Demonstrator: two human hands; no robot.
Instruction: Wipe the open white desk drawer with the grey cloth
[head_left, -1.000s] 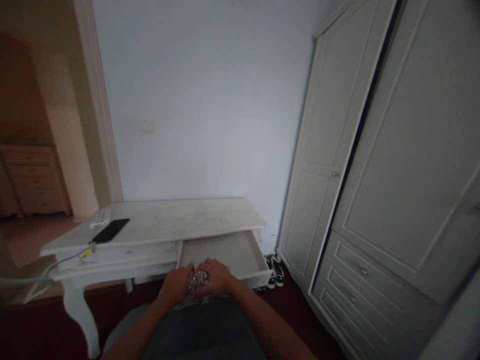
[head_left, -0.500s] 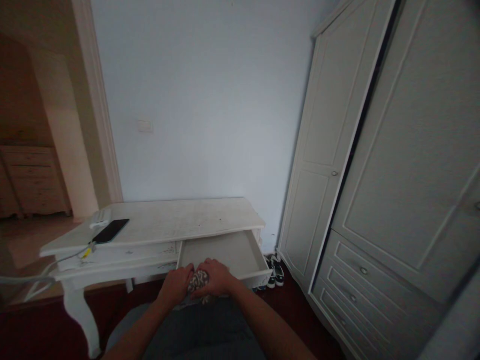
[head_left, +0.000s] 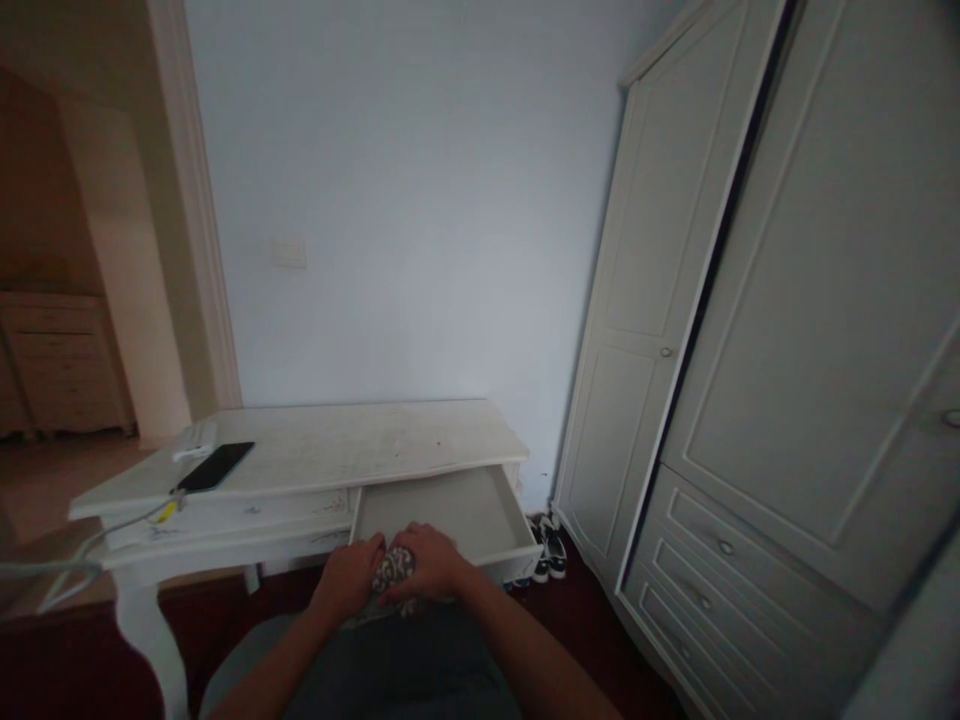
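Note:
Low in front of me, a bunched brown-and-white patterned cloth is held between both hands. My left hand is closed on its left side, thumb toward the middle. From the right, my right hand curls over it, fingers bent around the fabric. Part of the cloth shows below the hands, above my lap; its full shape is hidden. Just beyond the hands, the white table's drawer is pulled out, and its pale inside shows.
On the left of the white table lie a dark phone and a white object, with a cable hanging off the edge. Shoes stand on the dark red floor between the table and a tall white wardrobe at right.
The view has shifted slightly. Both hands stay closed on the cloth in nearly the same place, and the drawer remains pulled out.

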